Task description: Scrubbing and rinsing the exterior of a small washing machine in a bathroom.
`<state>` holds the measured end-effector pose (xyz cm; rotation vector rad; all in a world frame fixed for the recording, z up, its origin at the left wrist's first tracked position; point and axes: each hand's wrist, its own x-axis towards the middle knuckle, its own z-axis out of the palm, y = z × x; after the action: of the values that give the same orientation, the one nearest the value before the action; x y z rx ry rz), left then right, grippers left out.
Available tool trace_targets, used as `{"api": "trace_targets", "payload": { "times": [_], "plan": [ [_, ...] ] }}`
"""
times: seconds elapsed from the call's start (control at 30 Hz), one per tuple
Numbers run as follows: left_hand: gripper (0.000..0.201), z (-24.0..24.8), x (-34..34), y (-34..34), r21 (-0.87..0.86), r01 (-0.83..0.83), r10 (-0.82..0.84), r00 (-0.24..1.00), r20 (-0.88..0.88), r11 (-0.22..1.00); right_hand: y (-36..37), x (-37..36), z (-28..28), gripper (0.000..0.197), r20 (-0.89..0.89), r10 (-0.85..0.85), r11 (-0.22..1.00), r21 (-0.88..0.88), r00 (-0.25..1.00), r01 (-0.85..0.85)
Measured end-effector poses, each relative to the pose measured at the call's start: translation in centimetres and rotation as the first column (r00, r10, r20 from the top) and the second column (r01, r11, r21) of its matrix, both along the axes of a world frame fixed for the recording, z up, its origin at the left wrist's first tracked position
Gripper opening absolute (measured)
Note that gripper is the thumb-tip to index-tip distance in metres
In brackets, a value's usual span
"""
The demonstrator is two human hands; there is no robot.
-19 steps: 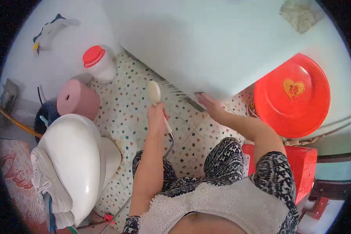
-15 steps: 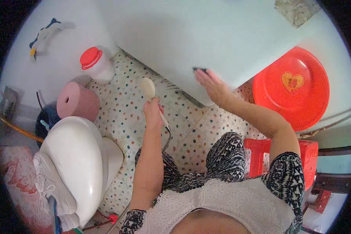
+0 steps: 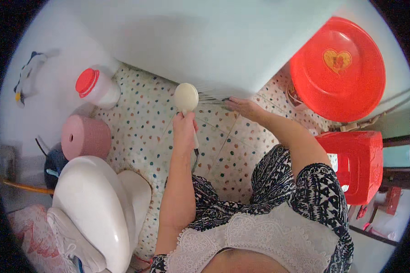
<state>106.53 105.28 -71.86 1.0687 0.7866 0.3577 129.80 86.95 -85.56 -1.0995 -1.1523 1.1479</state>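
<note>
Just off the centre toward ten o'clock, the left hand [image 3: 185,129] is wrapped snugly around the handle of a cream shower head [image 3: 187,96], whose round head sits at eleven. Spray [image 3: 209,97] leaves it toward a small dark object [image 3: 226,99] at one o'clock, by the fingertips of the right hand [image 3: 246,108], at two; how tightly those fingers close, I cannot tell. Beyond, at twelve, stands a large pale panel [image 3: 200,45].
</note>
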Motion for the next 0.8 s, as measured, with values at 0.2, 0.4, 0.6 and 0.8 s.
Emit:
{"api": "trace_targets", "payload": {
  "times": [0.2,0.4,0.6,0.8],
  "plan": [
    [0.012,4.6,2.1,-3.7,0.047,0.117,-0.118,0.993,0.023,0.992,-4.2,-1.0,14.7,0.062,0.320,0.237,0.943,-0.304,-0.917,0.137],
    [0.013,11.0,5.4,-11.5,0.270,0.105,-0.139,0.984,0.113,0.957,-8.5,-1.1,29.0,0.058,0.670,-0.265,0.809,0.546,-0.693,0.219],
    [0.017,16.1,7.0,-19.9,0.648,0.047,-0.204,0.964,0.169,0.760,-8.5,-1.4,37.3,0.062,0.361,-0.862,0.210,0.893,-0.356,0.398],
    [0.019,17.6,8.1,-22.8,0.745,0.030,-0.309,0.920,0.239,0.666,-10.4,0.5,25.6,0.065,0.086,-0.976,-0.114,0.573,-0.198,0.812]
  ]
}}
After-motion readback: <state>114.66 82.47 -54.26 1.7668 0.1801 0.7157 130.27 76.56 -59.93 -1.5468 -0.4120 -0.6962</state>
